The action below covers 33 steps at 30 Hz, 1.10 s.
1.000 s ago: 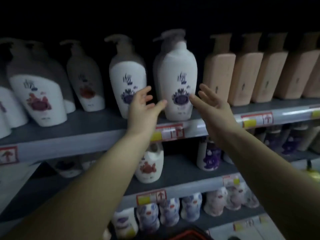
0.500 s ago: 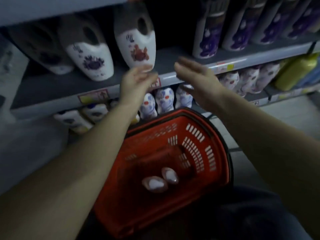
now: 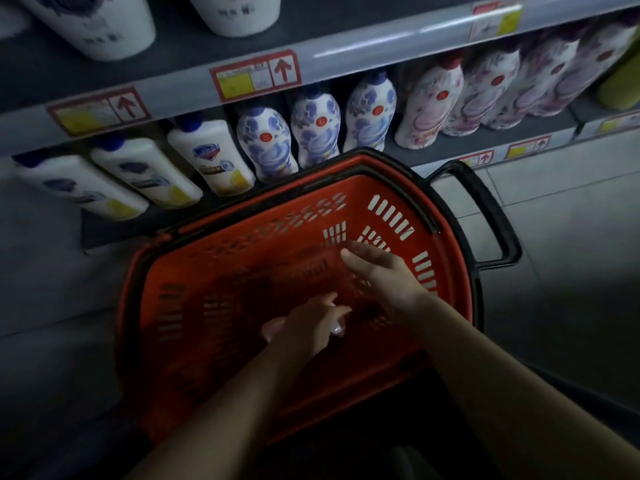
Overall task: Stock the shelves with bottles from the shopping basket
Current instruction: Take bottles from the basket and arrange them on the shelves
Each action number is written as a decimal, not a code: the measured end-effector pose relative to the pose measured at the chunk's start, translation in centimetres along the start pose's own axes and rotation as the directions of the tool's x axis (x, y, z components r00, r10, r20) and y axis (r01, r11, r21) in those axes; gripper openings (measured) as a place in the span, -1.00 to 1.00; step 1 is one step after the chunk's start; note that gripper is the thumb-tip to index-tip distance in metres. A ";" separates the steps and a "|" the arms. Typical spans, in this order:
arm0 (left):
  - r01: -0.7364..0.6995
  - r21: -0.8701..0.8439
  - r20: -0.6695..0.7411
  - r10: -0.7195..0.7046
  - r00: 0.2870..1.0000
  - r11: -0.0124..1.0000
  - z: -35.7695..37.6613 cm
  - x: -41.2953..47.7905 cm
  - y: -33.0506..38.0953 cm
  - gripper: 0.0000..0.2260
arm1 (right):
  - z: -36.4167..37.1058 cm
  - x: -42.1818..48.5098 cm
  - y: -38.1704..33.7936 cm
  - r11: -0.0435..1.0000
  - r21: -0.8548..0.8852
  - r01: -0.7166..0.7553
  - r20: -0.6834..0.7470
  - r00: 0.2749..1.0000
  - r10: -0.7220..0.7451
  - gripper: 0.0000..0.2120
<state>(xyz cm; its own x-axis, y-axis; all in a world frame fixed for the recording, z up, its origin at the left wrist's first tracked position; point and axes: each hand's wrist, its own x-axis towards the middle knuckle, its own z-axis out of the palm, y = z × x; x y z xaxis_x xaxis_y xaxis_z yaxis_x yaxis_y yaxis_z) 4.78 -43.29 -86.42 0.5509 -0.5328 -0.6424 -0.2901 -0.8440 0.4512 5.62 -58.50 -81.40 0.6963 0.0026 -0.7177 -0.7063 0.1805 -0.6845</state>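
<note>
A: Stock left to shelve: where?
B: Pale bottles (image 3: 273, 329) lie on the shopping basket (image 3: 301, 209) floor, under the left hand (image 3: 308, 327); whether it grips one can't be told. Right hand (image 3: 381, 271) hangs beside, fingers straight, empty, probably for the second.
A: Destination?
B: Likely the lower shelf (image 3: 450, 147) just beyond, blue-flowered bottles (image 3: 266, 143) standing upright.

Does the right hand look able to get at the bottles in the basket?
Probably yes: the right hand is inside the basket, open, close to the bottles; only the left hand partly covers them.
</note>
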 end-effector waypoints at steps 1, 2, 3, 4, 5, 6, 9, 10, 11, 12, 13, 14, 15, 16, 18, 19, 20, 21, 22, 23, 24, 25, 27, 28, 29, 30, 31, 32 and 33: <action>0.018 0.031 0.044 -0.019 0.999 0.999 0.1 1.1 0.1 -0.55 | -0.4 0.4 0.0 1.000 0.002 -0.006 0.001 1.000 0.006 -0.70; 0.025 0.064 0.089 -0.030 0.996 0.998 0.0 1.9 0.1 -0.58 | -0.7 0.7 0.0 1.000 0.004 -0.019 -0.003 1.000 0.019 -0.65; 0.030 0.122 0.128 -0.046 0.991 0.992 0.1 2.7 0.0 -0.60 | -0.9 1.0 0.1 0.999 0.020 -0.038 -0.006 0.999 0.038 -0.60; 0.032 0.191 0.166 -0.064 0.984 0.981 0.2 3.2 -0.3 -0.62 | -1.1 1.2 0.0 0.998 0.044 -0.052 -0.006 0.999 0.053 -0.57; 0.031 0.240 0.193 -0.079 0.978 0.970 0.1 3.7 -0.3 -0.63 | -1.4 1.5 0.1 0.996 0.065 -0.062 -0.008 0.998 0.063 -0.55; 0.000 0.284 0.199 -0.059 0.978 0.959 0.0 3.9 -0.6 -0.61 | -1.6 1.7 0.1 0.995 0.078 -0.067 -0.020 0.997 0.069 -0.55; 0.016 0.314 0.129 -0.060 0.990 0.949 -1.2 3.9 -1.8 -0.58 | -1.8 1.8 0.2 0.989 0.135 -0.052 -0.086 0.994 0.064 -0.58; 0.047 0.318 0.037 -0.062 0.997 0.947 -1.5 3.7 -2.2 -0.59 | -1.7 1.6 0.1 0.986 0.161 -0.047 -0.105 0.992 0.065 -0.59; 0.069 0.322 -0.015 -0.068 0.998 0.944 -2.0 3.6 -2.5 -0.61 | -1.7 1.4 0.1 0.984 0.170 -0.046 -0.125 0.990 0.068 -0.61; 0.103 0.297 -0.034 -0.097 0.995 0.949 -2.8 3.4 -2.7 -0.63 | -1.6 1.3 0.1 0.984 0.173 -0.045 -0.139 0.988 0.070 -0.62; 0.133 0.259 -0.043 -0.126 0.991 0.957 -3.5 3.2 -2.7 -0.64 | -1.4 1.3 0.2 0.985 0.169 -0.045 -0.156 0.985 0.072 -0.64; 0.149 0.231 -0.054 -0.140 0.989 0.961 -4.4 2.7 -2.6 -0.65 | -1.3 1.2 0.3 0.985 0.168 -0.044 -0.165 0.984 0.072 -0.66; 0.166 0.194 -0.085 -0.152 0.985 0.967 -5.5 2.4 -2.4 -0.66 | -1.1 1.1 0.4 0.987 0.155 -0.045 -0.177 0.981 0.073 -0.67; 0.158 0.173 -0.137 -0.135 0.981 0.972 -6.7 1.8 -2.1 -0.67 | -0.8 1.0 0.4 0.988 0.147 -0.045 -0.186 0.980 0.072 -0.68; 0.122 0.131 -0.216 -0.092 0.972 0.984 -9.6 0.7 -1.4 -0.64 | -0.2 0.3 0.0 0.994 0.106 -0.021 -0.190 0.981 0.041 -0.64; 0.104 0.113 -0.221 -0.077 0.972 0.988 -11.2 0.1 -1.0 -0.61 | 0.1 -0.1 -0.1 0.998 0.058 0.003 -0.188 0.982 0.008 -0.63; 0.086 0.073 -0.214 -0.069 0.974 0.994 -12.9 -0.7 -0.4 -0.59 | 0.4 -0.6 -0.4 0.999 0.005 0.039 -0.176 0.984 -0.038 -0.62; 0.069 0.006 -0.194 -0.067 0.979 0.998 -14.6 -1.5 0.3 -0.58 | 0.8 -1.3 -0.9 0.995 -0.065 0.074 -0.152 0.985 -0.083 -0.62; 0.045 -0.048 -0.182 -0.053 0.982 0.998 -16.4 -2.4 1.2 -0.58 | 1.1 -1.9 -1.3 0.983 -0.138 0.118 -0.115 0.984 -0.135 -0.62; 0.034 -0.079 -0.170 -0.047 0.984 0.996 -18.1 -3.4 2.0 -0.58 | 1.4 -2.5 -1.9 0.967 -0.197 0.162 -0.089 0.979 -0.182 -0.59; 0.037 -0.098 -0.173 -0.054 0.983 0.995 -19.6 -4.4 2.9 -0.59 | 1.6 -3.2 -2.5 0.957 -0.203 0.207 -0.068 0.972 -0.224 -0.48; 0.051 -0.108 -0.188 -0.071 0.980 0.993 -21.0 -5.4 3.7 -0.61 | 2.1 -3.9 -3.1 0.957 -0.171 0.233 -0.050 0.968 -0.245 -0.31; 0.083 -0.128 -0.259 -0.114 0.959 0.988 -23.5 -7.6 5.6 -0.64 | 3.9 -6.1 -4.5 0.930 -0.132 0.344 -0.018 0.937 -0.350 -0.05; 0.104 -0.139 -0.288 -0.141 0.947 0.985 -24.6 -8.6 6.5 -0.66 | 5.1 -7.2 -5.0 0.886 -0.159 0.435 -0.003 0.898 -0.441 0.01; 0.134 -0.154 -0.306 -0.176 0.936 0.979 -25.6 -9.6 7.4 -0.70 | 6.4 -8.0 -5.2 0.828 -0.234 0.509 0.012 0.854 -0.521 0.07; 0.167 -0.167 -0.312 -0.213 0.926 0.972 -26.5 -10.6 8.2 -0.75 | 7.6 -8.8 -5.5 0.752 -0.349 0.559 0.025 0.808 -0.589 0.12; 0.192 -0.156 -0.316 -0.234 0.919 0.969 -27.2 -11.4 9.0 -0.80 | 8.7 -9.5 -5.9 0.665 -0.485 0.568 0.009 0.763 -0.646 0.16; 0.214 -0.120 -0.321 -0.242 0.916 0.969 -28.0 -12.4 9.7 -0.82 | 9.4 -10.1 -6.4 0.590 -0.586 0.555 -0.037 0.709 -0.704 0.15; 0.208 -0.077 -0.325 -0.221 0.920 0.975 -28.6 -13.5 10.4 -0.83 | 10.0 -10.7 -7.1 0.556 -0.634 0.538 -0.094 0.660 -0.745 0.12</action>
<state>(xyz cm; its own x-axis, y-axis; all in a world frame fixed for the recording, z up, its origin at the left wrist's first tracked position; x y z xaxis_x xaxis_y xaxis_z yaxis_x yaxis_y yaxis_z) 16.69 -43.10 -55.32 0.8248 -0.2831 -0.4895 -0.1087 -0.9289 0.3541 4.48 -49.97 -67.54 0.9739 -0.2255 0.0244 -0.0995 -0.5213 -0.8475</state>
